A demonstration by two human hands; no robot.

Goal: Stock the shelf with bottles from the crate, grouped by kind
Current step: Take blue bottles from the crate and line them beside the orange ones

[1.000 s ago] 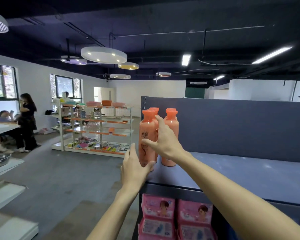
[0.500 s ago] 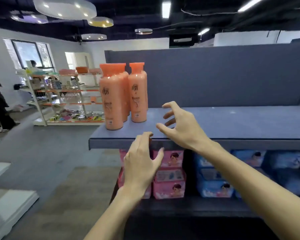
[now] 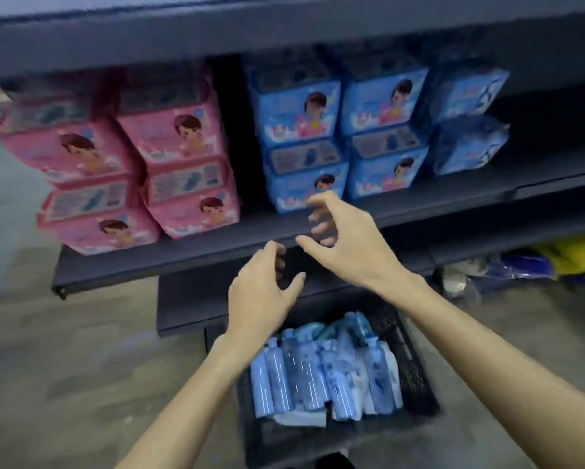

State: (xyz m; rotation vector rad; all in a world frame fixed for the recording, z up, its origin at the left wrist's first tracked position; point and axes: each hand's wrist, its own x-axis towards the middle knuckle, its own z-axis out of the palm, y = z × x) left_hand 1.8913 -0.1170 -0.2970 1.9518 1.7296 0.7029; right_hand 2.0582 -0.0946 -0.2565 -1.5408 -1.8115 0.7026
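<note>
A black plastic crate (image 3: 416, 374) stands on the floor below me, holding several light blue bottles (image 3: 304, 374) lying side by side. My left hand (image 3: 260, 299) hovers above the crate's far end, fingers loosely curled, holding nothing. My right hand (image 3: 341, 245) is a little higher, in front of the dark shelf edge (image 3: 182, 262), fingers spread and half bent, also empty. The orange bottles and the top shelf surface are out of view.
On the middle shelf sit stacked pink packs (image 3: 169, 157) at left and blue packs (image 3: 301, 143) at right. Under the shelf at far right lie yellow and blue bags (image 3: 554, 258). Grey floor (image 3: 64, 367) spreads to the left of the crate.
My view has dropped from the top shelf with the orange bottles down to the crate on the floor. Both empty hands have come down with it and now hang over the crate.
</note>
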